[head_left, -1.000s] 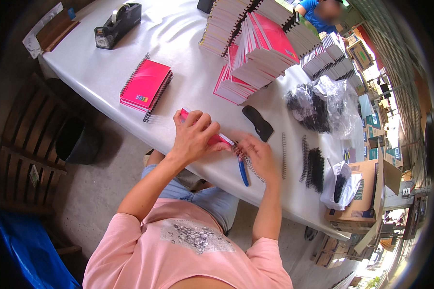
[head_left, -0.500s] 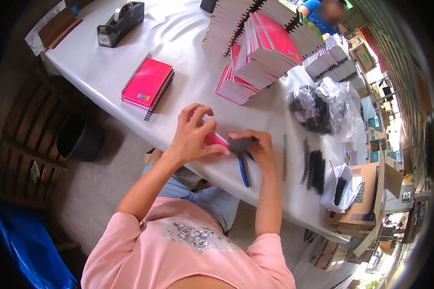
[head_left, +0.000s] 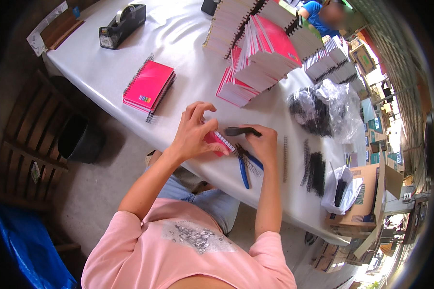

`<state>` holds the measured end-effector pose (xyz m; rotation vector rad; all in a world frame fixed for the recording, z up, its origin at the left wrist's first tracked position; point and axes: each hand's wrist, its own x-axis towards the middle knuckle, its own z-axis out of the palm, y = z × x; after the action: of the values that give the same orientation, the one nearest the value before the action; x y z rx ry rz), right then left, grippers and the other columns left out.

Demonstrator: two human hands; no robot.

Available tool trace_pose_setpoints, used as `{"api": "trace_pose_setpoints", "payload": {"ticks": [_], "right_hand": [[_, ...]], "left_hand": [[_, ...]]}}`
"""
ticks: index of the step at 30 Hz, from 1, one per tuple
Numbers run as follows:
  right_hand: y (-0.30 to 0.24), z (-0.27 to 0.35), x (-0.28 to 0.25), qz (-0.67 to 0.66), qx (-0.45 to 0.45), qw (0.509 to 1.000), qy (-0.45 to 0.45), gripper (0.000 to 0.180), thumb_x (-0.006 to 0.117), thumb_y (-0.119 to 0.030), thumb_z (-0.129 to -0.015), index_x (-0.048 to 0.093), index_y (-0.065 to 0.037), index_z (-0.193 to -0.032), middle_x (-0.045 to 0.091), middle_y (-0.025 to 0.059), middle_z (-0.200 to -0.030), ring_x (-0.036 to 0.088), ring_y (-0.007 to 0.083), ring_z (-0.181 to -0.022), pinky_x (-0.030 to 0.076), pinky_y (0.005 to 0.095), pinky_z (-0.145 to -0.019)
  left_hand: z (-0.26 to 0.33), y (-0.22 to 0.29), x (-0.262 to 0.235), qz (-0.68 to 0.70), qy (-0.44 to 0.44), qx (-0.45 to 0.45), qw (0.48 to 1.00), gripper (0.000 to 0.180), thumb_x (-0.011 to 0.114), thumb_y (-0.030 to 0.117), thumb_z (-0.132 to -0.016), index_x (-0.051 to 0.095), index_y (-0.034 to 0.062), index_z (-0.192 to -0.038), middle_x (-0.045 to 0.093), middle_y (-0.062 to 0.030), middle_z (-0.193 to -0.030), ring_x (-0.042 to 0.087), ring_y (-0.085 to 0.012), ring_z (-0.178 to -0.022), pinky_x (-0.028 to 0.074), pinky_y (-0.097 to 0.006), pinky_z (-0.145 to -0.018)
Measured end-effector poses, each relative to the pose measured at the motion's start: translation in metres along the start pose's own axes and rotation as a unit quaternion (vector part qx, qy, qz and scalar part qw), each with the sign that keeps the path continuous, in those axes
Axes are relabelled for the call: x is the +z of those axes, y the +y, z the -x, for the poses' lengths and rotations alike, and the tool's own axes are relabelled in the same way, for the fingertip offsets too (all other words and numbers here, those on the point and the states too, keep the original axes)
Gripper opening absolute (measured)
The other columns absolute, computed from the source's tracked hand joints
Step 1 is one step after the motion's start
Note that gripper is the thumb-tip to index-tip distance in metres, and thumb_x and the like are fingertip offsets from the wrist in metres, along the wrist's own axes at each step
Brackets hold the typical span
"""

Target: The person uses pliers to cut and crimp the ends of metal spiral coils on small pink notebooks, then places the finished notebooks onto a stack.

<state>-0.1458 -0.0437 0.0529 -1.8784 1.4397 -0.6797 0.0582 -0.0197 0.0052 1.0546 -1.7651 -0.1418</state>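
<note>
My left hand (head_left: 193, 132) is closed around a small pink notebook (head_left: 218, 143) near the table's front edge, thumb along its near side. A row of white marks shows along the notebook's right edge. My right hand (head_left: 263, 144) grips a black curved tool (head_left: 241, 131), its kind unclear, held just above and beside that edge. Below the right hand, blue-handled pliers (head_left: 243, 172) lie on the table, jaws towards the notebook. A loose wire coil (head_left: 253, 168) lies by their handles. To the left rests a short stack of pink spiral notebooks (head_left: 151, 83).
Tall stacks of pink-covered pages (head_left: 267, 48) stand at the back. Right of my hands are a single coil (head_left: 285, 159), a pile of black coils (head_left: 315, 173), a plastic bag of black coils (head_left: 318, 108) and a cardboard box (head_left: 364, 192). A tape dispenser (head_left: 123, 26) stands far left.
The black tool in my right hand has lifted and turned away from the notebook's edge, uncovering its white marks and the pliers' jaws. My left hand stays nearly still.
</note>
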Motion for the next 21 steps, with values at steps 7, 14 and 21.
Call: {"api": "trace_pose_setpoints", "payload": {"ticks": [7, 14, 21], "right_hand": [[0.0, -0.011, 0.004, -0.055, -0.037, 0.996, 0.053, 0.032, 0.053, 0.007, -0.069, 0.07, 0.0, -0.095, 0.07, 0.013, -0.084, 0.064, 0.0132, -0.076, 0.05, 0.0262, -0.074], [0.015, -0.022, 0.02, -0.135, 0.006, 0.986, 0.1, 0.026, 0.058, 0.0, -0.072, 0.071, -0.004, -0.094, 0.066, 0.0098, -0.068, 0.056, 0.0095, -0.064, 0.046, 0.0252, -0.063], [-0.02, -0.03, 0.024, -0.172, -0.034, 0.984, 0.045, 0.024, 0.058, 0.001, -0.073, 0.071, -0.004, -0.093, 0.069, 0.0107, -0.075, 0.06, 0.011, -0.067, 0.048, 0.0265, -0.066]], "left_hand": [[-0.005, -0.013, -0.004, 0.026, 0.019, -0.023, 0.999, 0.058, 0.085, 0.051, -0.048, 0.054, 0.0109, -0.076, 0.037, -0.0156, -0.123, 0.038, -0.0335, -0.112, 0.041, -0.042, -0.086], [-0.006, -0.031, 0.005, 0.176, 0.03, -0.081, 0.98, 0.088, 0.092, 0.048, -0.037, 0.042, 0.0085, -0.098, 0.034, -0.016, -0.116, 0.039, -0.0285, -0.107, 0.041, -0.038, -0.081], [-0.004, -0.033, 0.006, 0.206, -0.024, -0.14, 0.968, 0.099, 0.094, 0.044, -0.037, 0.029, 0.0041, -0.1, 0.033, -0.0161, -0.11, 0.037, -0.0269, -0.107, 0.035, -0.036, -0.094]]}}
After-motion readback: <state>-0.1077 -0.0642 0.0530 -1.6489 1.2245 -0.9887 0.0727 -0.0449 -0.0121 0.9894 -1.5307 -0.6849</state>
